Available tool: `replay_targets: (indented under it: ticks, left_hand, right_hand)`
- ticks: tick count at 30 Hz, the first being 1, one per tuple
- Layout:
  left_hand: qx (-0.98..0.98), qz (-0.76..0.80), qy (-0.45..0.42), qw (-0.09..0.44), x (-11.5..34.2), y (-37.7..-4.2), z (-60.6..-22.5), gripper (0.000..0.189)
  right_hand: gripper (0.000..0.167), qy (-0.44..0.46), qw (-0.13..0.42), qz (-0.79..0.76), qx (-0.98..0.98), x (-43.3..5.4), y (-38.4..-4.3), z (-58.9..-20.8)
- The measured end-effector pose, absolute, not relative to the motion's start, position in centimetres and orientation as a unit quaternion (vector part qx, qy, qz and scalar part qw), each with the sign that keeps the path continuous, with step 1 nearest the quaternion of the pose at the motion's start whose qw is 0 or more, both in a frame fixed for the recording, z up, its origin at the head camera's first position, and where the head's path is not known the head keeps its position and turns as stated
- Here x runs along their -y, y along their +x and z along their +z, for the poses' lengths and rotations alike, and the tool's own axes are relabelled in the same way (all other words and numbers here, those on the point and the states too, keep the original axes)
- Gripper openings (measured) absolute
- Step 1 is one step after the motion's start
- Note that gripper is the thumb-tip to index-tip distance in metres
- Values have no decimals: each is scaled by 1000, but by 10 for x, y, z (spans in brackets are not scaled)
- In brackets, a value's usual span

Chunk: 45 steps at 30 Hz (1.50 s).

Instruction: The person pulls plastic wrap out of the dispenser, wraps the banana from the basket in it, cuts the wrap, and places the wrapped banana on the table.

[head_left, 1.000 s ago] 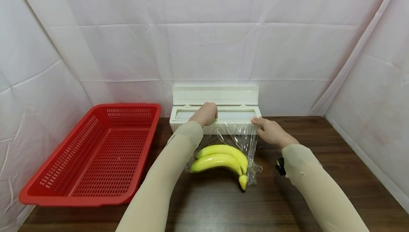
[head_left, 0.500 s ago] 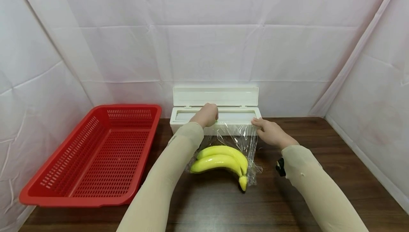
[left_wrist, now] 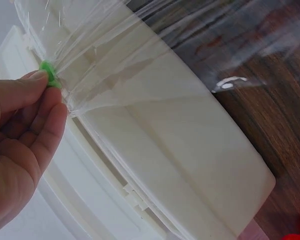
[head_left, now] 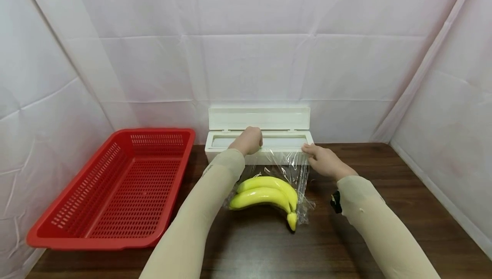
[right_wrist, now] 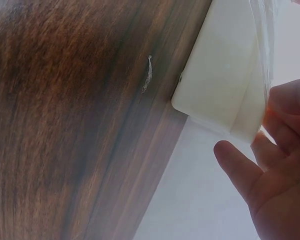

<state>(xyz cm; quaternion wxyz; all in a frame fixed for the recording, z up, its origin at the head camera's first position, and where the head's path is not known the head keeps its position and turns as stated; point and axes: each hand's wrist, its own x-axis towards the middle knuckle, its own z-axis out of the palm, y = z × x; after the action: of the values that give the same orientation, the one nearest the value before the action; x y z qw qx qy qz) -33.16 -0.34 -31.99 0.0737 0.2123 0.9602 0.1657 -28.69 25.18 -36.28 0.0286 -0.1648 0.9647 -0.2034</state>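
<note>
at the frame's center in the head view, the left hand grips a small green tab between thumb and fingers, at the edge of an open-lidded white box. the right hand, fingers loosely bent and not clenched, touches the box's right front corner. clear wrap stretches from the box down over yellow bananas, lower center on the dark wooden table. a red basket stands at lower left.
</note>
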Motion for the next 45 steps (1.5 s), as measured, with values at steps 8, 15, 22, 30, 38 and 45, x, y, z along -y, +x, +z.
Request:
replay_targets:
  ticks: [8,15,22,30,38,45]
  left_hand:
    - [-955,181,222,81,13,-335,-322,27]
    - [-950,186,223,118,16,-335,-312,33]
    - [-955,163,219,117,17,-337,-308,34]
    - [-957,173,202,114,23,-341,-300,34]
    - [-956,183,205,104,25,-351,-290,30]
    - [-959,166,205,104,26,-350,-290,29]
  right_hand:
    - [48,-164,31,-210,-963,-247,-290,-365]
    - [48,-160,36,-210,-964,-247,-290,-364]
    - [48,-162,37,-208,-964,-243,-293,-363]
    - [49,-157,60,-210,-963,-234,-299,-349]
    - [49,-158,58,-205,-964,-236,-308,-336]
    - [49,-164,65,-203,-963,-233,-309,-334]
